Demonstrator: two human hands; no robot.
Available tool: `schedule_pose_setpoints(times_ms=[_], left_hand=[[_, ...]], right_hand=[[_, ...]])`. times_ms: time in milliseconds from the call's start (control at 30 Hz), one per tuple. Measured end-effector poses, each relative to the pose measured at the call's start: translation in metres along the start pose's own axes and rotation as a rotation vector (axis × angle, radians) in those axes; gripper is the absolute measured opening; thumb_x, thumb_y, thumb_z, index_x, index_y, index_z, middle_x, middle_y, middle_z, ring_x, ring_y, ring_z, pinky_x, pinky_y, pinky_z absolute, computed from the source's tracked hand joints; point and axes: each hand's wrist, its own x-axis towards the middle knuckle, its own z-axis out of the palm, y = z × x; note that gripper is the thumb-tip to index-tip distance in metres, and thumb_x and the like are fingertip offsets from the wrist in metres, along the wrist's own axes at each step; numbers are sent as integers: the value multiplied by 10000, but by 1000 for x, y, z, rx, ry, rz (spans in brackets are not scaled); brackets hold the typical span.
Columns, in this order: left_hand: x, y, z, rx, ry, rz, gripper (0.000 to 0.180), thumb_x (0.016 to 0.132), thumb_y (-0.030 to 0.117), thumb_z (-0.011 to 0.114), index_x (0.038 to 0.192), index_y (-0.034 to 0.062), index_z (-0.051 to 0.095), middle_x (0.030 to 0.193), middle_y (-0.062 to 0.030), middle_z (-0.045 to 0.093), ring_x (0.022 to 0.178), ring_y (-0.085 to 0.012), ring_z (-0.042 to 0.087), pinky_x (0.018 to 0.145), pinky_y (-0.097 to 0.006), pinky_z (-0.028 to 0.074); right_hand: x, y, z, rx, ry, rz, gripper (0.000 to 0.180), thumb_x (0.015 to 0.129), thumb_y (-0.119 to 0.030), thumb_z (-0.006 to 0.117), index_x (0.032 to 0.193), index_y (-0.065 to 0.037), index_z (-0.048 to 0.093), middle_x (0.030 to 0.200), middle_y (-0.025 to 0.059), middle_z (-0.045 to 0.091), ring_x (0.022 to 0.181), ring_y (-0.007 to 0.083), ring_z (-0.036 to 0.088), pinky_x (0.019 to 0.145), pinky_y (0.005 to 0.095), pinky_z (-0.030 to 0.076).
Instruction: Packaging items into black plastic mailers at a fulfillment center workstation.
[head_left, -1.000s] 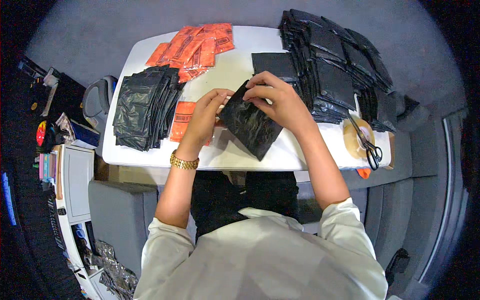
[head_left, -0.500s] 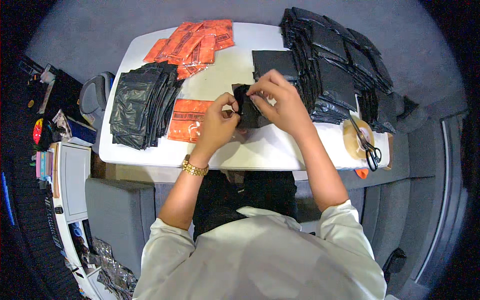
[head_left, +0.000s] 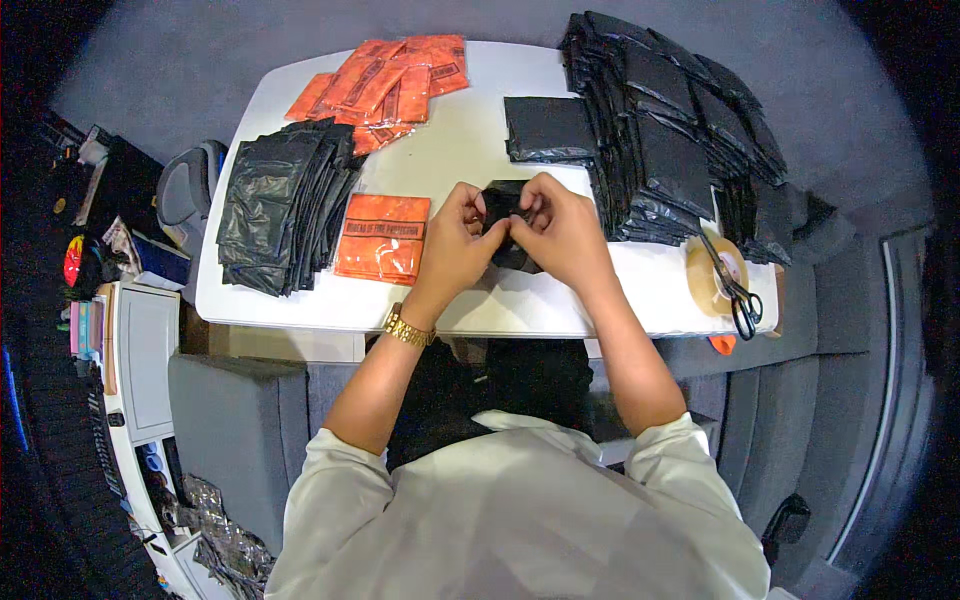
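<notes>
Between my two hands is a small black plastic packet [head_left: 508, 192], held over the middle of the table near its front edge. My left hand [head_left: 458, 243] is closed on its left side, with the thumb pressing in toward the centre. My right hand [head_left: 562, 236] grips the opposite side, fingers curled and thumb close to the other one. Fingers hide much of the packet. Beside my left hand lies a folded orange packet [head_left: 383, 240] in clear plastic wrap, printed with a dark band.
A stack of black plastic packets [head_left: 285, 210] stands at the left, with several orange packets [head_left: 385, 85] behind it. Larger stacks of black packets [head_left: 675, 160] fill the right. A roll of clear tape [head_left: 706, 278] and black scissors [head_left: 740, 300] lie at the right front.
My hands have drawn together around the black packet and sit slightly further right. Both thumbs now meet near its middle. More of the orange packet beside my left hand shows.
</notes>
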Motion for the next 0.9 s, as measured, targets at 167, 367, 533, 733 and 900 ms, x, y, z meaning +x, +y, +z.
schedule_pose_setpoints(times_ms=[167, 367, 533, 733, 900], left_hand=[[3, 20, -12, 118, -79, -102, 231, 997, 5, 721, 1118, 46, 529, 950, -31, 669, 848, -88, 655, 749, -242, 546], [25, 30, -102, 615, -196, 196, 392, 943, 177, 779, 1297, 40, 684, 1260, -142, 702, 1050, -272, 716, 934, -372, 576], [47, 53, -125, 1052, -502, 102, 452, 831, 155, 841, 1255, 46, 729, 1133, -191, 736, 1033, -383, 694, 883, -429, 567], [56, 45, -145, 848, -507, -7, 213, 871, 114, 782, 1026, 6, 685, 878, -98, 679, 880, -246, 694, 798, -415, 544], [41, 24, -149, 237, -312, -180, 280, 903, -105, 662, 1113, 46, 555, 1125, -28, 664, 964, -114, 629, 792, -269, 554]], right_hand=[[-5, -5, -8, -7, 112, -78, 232, 767, -20, 756, 949, -28, 612, 675, 102, 580, 608, 268, 631, 626, 379, 524], [-5, 18, 7, -8, -82, -75, 231, 786, -38, 737, 1001, -39, 655, 638, 115, 569, 600, 294, 628, 615, 422, 503], [-9, 25, 14, 46, -115, -50, 232, 808, -31, 729, 1028, -46, 658, 678, 113, 587, 623, 287, 625, 628, 416, 504], [-10, 30, 14, 94, -153, -39, 240, 824, -20, 733, 1049, -35, 649, 683, 95, 570, 623, 262, 599, 631, 394, 498], [-9, 38, 12, 121, -62, 2, 254, 851, -31, 767, 1077, -33, 651, 693, 85, 588, 628, 222, 614, 628, 362, 500]])
